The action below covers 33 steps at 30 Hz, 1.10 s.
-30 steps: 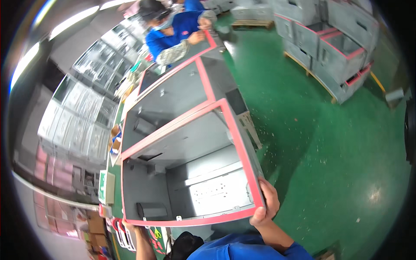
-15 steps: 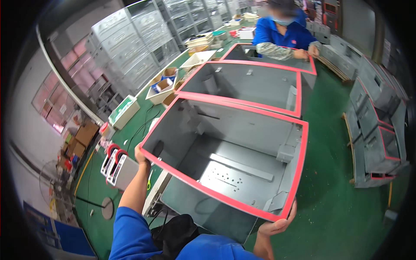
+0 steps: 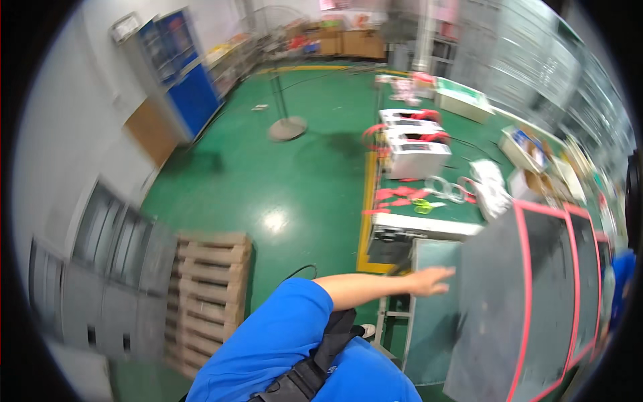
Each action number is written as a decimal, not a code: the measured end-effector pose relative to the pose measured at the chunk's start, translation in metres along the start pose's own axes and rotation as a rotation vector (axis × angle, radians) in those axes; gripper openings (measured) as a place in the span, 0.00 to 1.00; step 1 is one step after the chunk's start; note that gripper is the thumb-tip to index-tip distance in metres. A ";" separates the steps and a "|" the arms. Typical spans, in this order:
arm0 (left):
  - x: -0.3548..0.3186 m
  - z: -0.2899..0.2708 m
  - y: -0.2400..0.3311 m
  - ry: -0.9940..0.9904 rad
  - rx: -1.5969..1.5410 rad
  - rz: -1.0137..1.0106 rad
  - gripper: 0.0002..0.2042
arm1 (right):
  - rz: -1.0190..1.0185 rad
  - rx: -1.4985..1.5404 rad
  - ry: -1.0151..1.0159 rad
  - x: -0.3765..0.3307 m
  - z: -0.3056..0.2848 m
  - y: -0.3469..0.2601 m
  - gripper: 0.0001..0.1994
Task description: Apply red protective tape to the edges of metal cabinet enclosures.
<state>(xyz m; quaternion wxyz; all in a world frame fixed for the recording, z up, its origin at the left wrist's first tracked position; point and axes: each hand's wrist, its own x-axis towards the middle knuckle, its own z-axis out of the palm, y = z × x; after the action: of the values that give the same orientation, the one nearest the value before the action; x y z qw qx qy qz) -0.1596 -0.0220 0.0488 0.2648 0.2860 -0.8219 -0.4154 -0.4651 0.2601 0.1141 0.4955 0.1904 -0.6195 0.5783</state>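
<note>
My left hand (image 3: 432, 280) reaches out to the right with its fingers stretched, somewhat blurred, and nothing in it. Just beyond the fingertips stands a grey metal box (image 3: 492, 301) with a pink-red strip round its rim. A gap seems to lie between hand and box. Below the hand is a flat grey-green surface (image 3: 432, 335) at the bench's end. Behind the first box, a second rimmed box (image 3: 587, 268) stands close to it. My right hand is out of view.
Green-handled scissors (image 3: 423, 206), rolls of tape (image 3: 447, 190) and white tape dispensers (image 3: 416, 155) are on the bench. A wooden pallet (image 3: 211, 295) is on the floor at left, beside grey metal cabinets (image 3: 114, 295). Farther off stands a round-based fan (image 3: 288, 128).
The view has swung far to the left. My left hand has let go of the box's rim and is now apart from it. My right hand, formerly at the near right corner, has left view.
</note>
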 end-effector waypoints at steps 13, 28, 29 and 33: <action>-0.525 -0.047 -0.064 0.065 0.156 -1.233 0.19 | -0.506 -0.016 -0.372 -0.116 0.004 -0.183 0.16; -0.773 0.146 -0.069 0.381 -0.270 -1.388 0.18 | -0.150 0.720 -1.528 -0.332 -0.025 -0.390 0.11; -0.757 0.134 -0.069 0.347 -0.351 -1.431 0.18 | -0.108 0.720 -1.562 -0.337 -0.025 -0.392 0.11; -0.704 0.071 -0.093 0.314 -0.404 -1.403 0.18 | -0.028 0.647 -1.530 -0.352 0.014 -0.378 0.10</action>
<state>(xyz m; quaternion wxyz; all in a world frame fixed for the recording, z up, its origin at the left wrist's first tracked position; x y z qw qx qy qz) 0.3062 0.4555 -0.2046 0.0991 0.7452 -0.3065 -0.5839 -0.0108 0.0309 0.0223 -0.1348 0.6719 -0.5859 0.4324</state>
